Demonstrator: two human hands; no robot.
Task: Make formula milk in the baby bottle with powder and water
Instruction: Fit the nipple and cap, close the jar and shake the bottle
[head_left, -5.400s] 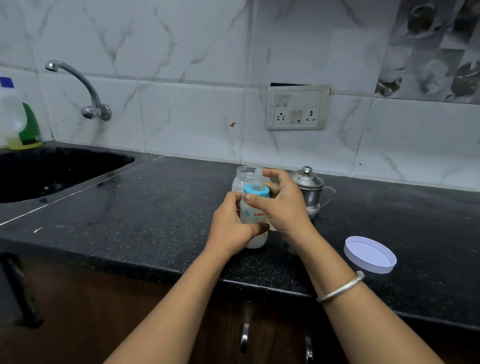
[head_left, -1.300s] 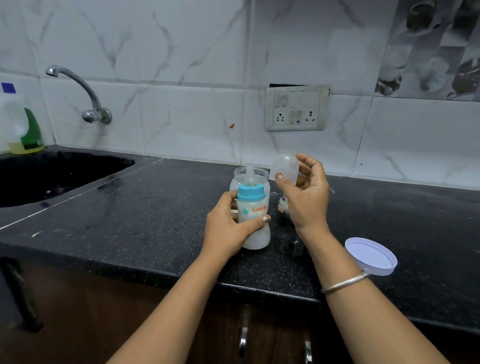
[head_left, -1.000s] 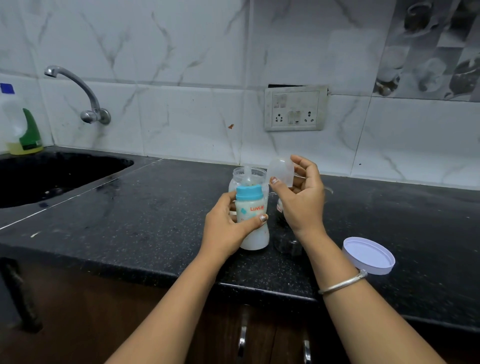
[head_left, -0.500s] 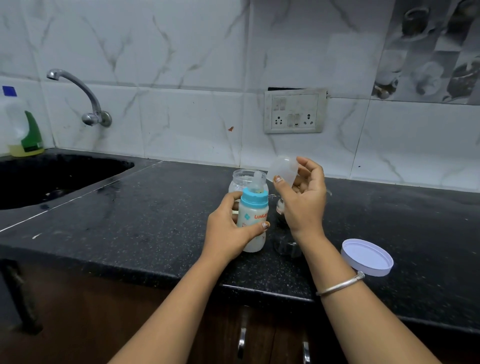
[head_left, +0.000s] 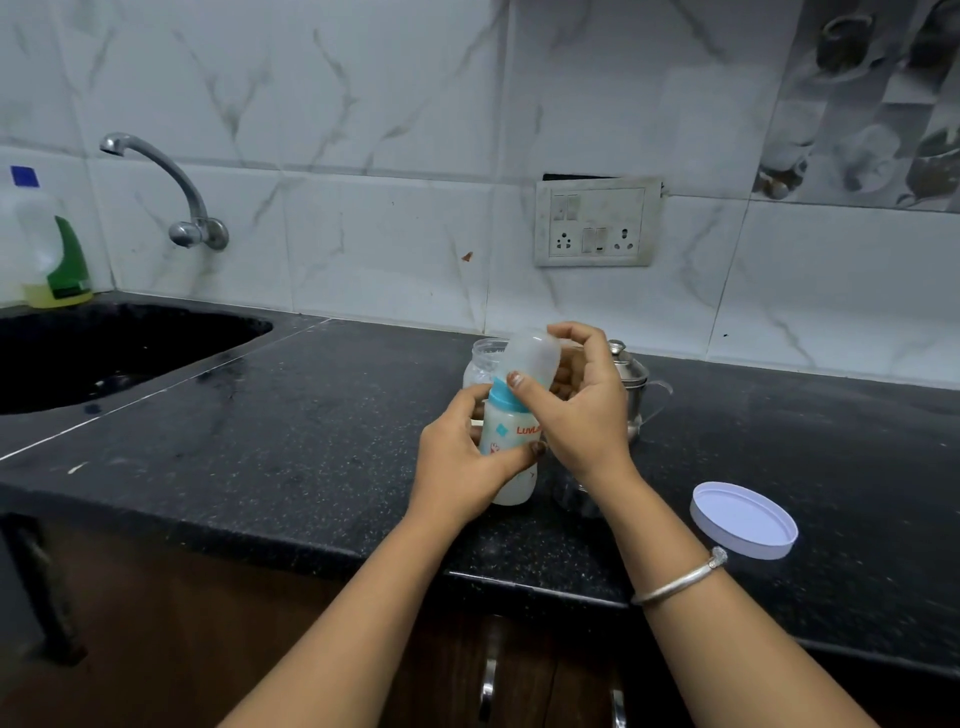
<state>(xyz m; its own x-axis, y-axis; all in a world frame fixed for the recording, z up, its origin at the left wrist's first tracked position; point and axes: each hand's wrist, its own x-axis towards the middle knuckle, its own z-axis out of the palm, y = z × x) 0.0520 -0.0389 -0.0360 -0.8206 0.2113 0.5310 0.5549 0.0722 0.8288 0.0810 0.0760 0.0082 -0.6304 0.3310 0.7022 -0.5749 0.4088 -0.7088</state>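
Milky white inside the baby bottle (head_left: 511, 452), teal collar (head_left: 501, 392) already on: looks mixed, or nearly. Grips the bottle's middle with the left hand (head_left: 462, 462), slightly tilted over the black countertop (head_left: 311, 441) near its front edge, and pinches the translucent dome cap (head_left: 532, 358) onto its top with the right hand (head_left: 582, 415). Leaves, probably, only seating that cap, then closing the open jar (head_left: 482, 364) just behind with the white lid (head_left: 743, 519) lying well right.

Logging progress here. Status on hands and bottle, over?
Left hand grips baby bottle, milky inside. Right hand holds clear cap tilted over its top. Nothing in the way.
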